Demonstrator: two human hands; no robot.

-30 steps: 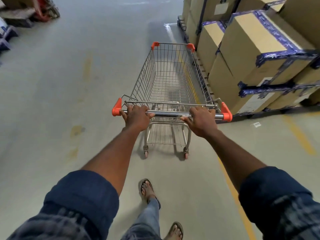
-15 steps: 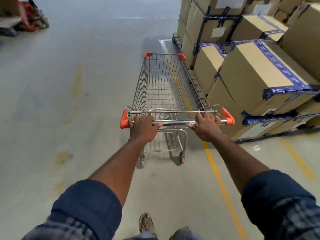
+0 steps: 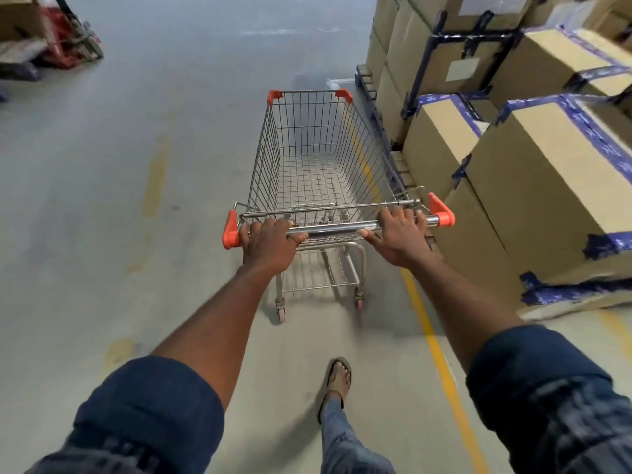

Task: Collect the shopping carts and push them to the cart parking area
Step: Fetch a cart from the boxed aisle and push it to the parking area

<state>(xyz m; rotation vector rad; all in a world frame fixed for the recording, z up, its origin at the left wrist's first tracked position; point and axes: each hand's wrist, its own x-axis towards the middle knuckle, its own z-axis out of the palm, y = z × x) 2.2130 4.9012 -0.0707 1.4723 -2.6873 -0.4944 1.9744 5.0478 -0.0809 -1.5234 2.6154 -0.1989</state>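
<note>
A wire shopping cart [image 3: 309,159] with orange corner caps stands on the grey floor right in front of me, its basket empty. My left hand [image 3: 268,242] grips the left part of the chrome handle bar [image 3: 333,229]. My right hand [image 3: 398,234] grips the same bar near its right orange end. Both arms are stretched out straight. The cart points away from me along a yellow floor line [image 3: 441,364].
Stacked cardboard boxes [image 3: 533,186] with blue tape stand on pallets close along the cart's right side. A red pallet jack with goods [image 3: 65,39] sits far left. Grey concrete floor [image 3: 119,200] stretches ahead and to the left. My sandalled foot [image 3: 338,376] steps behind the cart.
The cart has rolled forward alongside the boxes, and more stacked boxes have come into view ahead. My feet have swapped in stride. Both hands keep their hold on the handle.
</note>
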